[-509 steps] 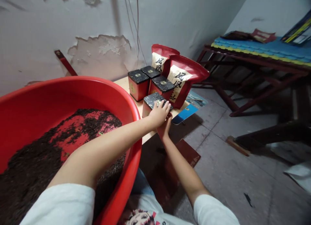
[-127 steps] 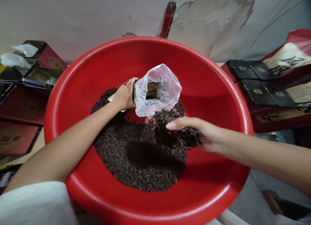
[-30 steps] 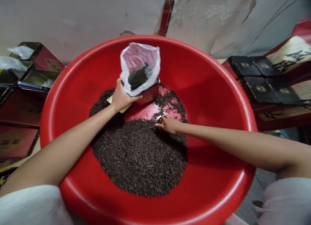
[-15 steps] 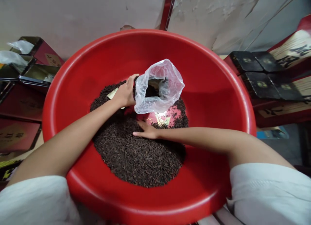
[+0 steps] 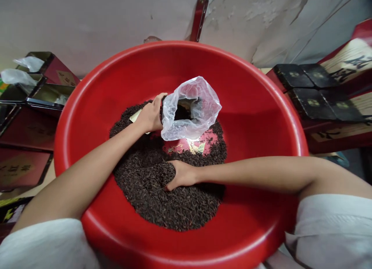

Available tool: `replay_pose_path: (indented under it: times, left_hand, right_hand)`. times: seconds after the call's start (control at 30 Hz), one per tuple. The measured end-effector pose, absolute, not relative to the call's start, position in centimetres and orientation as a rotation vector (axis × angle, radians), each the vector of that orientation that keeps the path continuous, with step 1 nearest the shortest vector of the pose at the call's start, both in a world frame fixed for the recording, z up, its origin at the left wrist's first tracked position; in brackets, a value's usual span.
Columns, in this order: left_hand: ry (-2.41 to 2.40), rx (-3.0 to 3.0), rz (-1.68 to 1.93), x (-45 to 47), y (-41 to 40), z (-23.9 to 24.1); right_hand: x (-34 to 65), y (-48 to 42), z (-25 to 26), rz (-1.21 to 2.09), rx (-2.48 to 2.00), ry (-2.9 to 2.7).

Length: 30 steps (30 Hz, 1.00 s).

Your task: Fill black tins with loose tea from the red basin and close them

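Observation:
A wide red basin [image 5: 261, 118] holds a heap of dark dried tea leaves [image 5: 177, 211]. My left hand [image 5: 151, 113] is closed on the upper left side of a red and gold tea tin [image 5: 174, 146], which leans in the heap with its mouth toward me. Out of that mouth spreads a clear plastic liner bag [image 5: 200, 124], its opening wide and dark inside. Below the tin, my right hand [image 5: 185, 173] is sunk in the leaves, fingers curled round a clump and thumb apart. Its fingertips are hidden by the leaves.
Open red tins [image 5: 31, 122] with plastic liners are stacked at the left. Several black-lidded tins [image 5: 312, 102] stand at the right beside large printed boxes [image 5: 348, 64]. A peeling wall [image 5: 116, 25] rises behind the basin, with a narrow red strip [image 5: 199, 19] against it.
My right hand has moved nearer to me and curled from outspread fingers into the leaves, uncovering more of the tin's side. My left hand still holds the tin. The view has shifted slightly.

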<state>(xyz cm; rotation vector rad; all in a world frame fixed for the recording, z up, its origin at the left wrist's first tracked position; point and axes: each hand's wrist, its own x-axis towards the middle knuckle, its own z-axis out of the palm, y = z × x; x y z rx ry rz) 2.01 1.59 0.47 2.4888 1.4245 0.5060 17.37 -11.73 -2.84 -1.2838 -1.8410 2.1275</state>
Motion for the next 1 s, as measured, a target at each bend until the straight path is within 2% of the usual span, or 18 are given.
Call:
replay_pose_path:
  times: [0.2, 0.37, 0.67, 1.0]
  left_hand:
    - [1.430, 2.533, 0.490, 1.9, 1.6, 0.4]
    - [1.419, 2.550, 0.489, 2.0, 1.5, 0.6]
    - [1.458, 2.562, 0.456, 2.0, 1.5, 0.4]
    - [1.448, 2.552, 0.514, 2.1, 1.5, 0.8]
  right_hand:
    - [19.4, -13.4, 0.1, 2.339, -1.362, -1.737]
    - [21.1, -13.3, 3.8, 2.485, -1.408, -1.256]
    - [22.8, -7.9, 10.8, 2.003, -1.101, -1.308]
    - [20.1, -0.7, 8.6, 1.607, -1.332, -1.171]
